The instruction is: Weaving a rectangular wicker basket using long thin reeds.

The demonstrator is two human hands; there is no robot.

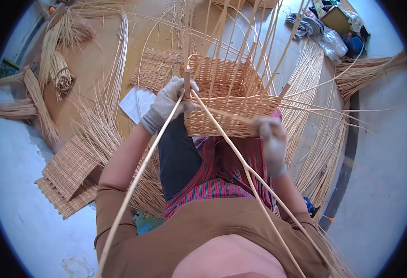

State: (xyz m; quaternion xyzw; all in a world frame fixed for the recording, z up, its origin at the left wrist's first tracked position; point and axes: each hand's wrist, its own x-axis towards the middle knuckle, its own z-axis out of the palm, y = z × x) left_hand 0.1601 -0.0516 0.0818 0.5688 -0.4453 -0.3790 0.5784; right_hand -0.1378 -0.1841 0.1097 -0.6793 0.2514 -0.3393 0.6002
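Observation:
A half-woven wicker basket [222,118] rests in front of my lap, its tall upright stakes [222,41] rising from the walls. My left hand [168,102], in a pale work glove, is closed around the near-left corner post [187,85] at the rim. From that corner, two long thick willow rods [226,136] run back toward my body; one forks into two. A thin tan strand [229,114], smeared by motion, crosses the basket's near wall. It leads to my gloved right hand [273,143], blurred, with its fingers curled on the strand's end near the right corner.
Woven mats [71,171] lie at the left, another mat [157,69] behind the basket. Bundles of willow rods [62,74] and loose rods [310,78] spread over both sides. Long rods [333,111] jut from the basket's right corner. Bags and a box [337,28] stand at the far right.

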